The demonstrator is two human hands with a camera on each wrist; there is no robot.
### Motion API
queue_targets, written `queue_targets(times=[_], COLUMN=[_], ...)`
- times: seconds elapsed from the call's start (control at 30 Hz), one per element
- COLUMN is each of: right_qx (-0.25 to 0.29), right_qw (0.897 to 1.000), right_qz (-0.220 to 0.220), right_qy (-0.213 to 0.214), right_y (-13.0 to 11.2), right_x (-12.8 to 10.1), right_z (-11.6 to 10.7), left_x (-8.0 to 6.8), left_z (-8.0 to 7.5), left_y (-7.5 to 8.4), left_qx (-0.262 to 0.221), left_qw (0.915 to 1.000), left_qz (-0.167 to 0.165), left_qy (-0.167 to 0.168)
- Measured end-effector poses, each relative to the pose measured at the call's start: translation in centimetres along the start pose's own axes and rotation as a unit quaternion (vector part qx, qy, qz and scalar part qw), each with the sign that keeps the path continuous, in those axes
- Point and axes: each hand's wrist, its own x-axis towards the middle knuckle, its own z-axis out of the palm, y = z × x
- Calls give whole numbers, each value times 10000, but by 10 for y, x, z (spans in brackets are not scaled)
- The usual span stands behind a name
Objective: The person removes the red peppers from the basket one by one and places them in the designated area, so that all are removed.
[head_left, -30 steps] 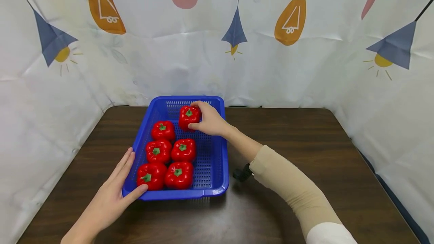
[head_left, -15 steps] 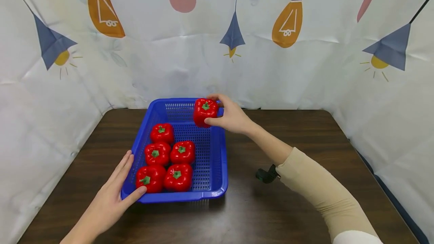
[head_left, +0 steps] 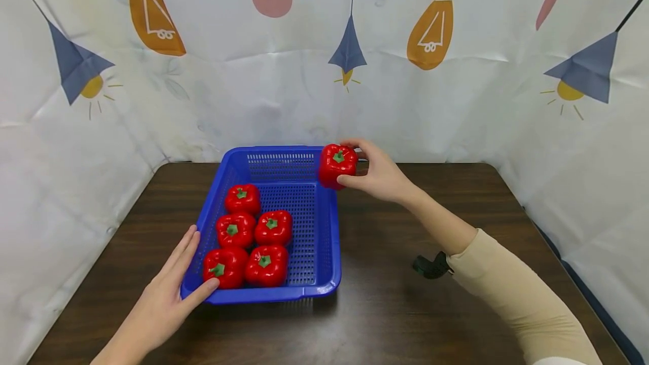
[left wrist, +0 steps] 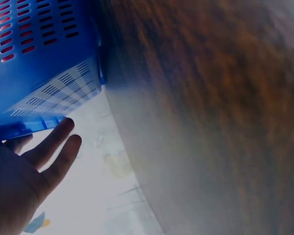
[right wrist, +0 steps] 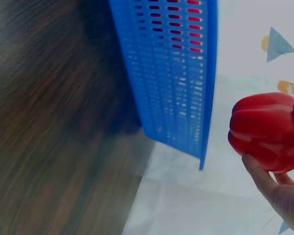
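Note:
My right hand (head_left: pixel 377 173) grips a glossy red bell pepper (head_left: pixel 338 165) with a green stem, thumb on the near side. In the head view this pepper overlaps the far right corner of a blue perforated basket (head_left: pixel 330 241). The right wrist view shows the held pepper (right wrist: pixel 267 132) up beyond the basket's rim. Inside the basket, several more red bell peppers (head_left: pixel 235 230) sit stem up in its left and middle part. My left hand (head_left: pixel 164 292) rests with straight fingers along the basket's left rim, thumb over the near left corner.
The basket stands on a dark wood-grain table (head_left: pixel 405 308). Bare tabletop shows to its right. A white cloth (head_left: pixel 284 94) printed with lamps and bulbs hangs behind and at both sides. A small black device (head_left: pixel 431 266) sticks out from the right sleeve (head_left: pixel 517 292).
My right hand has lifted the bell pepper from the back of the basket and carried it right to the far right corner. The left hand has stayed on the rim.

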Motion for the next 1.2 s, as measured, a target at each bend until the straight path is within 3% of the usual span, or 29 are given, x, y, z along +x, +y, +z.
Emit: queue_targets(times=[0.3, 0.57, 0.93, 1.2], right_qx=[-259, -184, -44, -284], right_qw=[9994, 9991, 9983, 9958], right_qz=[146, 288, 557, 862], right_qy=[202, 233, 139, 144], right_y=[21, 44, 72, 88], right_x=[-18, -33, -42, -46], right_z=[-16, -25, -14, -5], left_x=[-1, -3, -5, -5], left_z=[-2, -1, -2, -3], left_y=[0, -1, 0, 4], left_qx=[149, 181, 262, 354], left_qw=[9999, 9991, 9994, 9992], left_qz=[43, 377, 233, 168], left_qy=[21, 110, -32, -71])
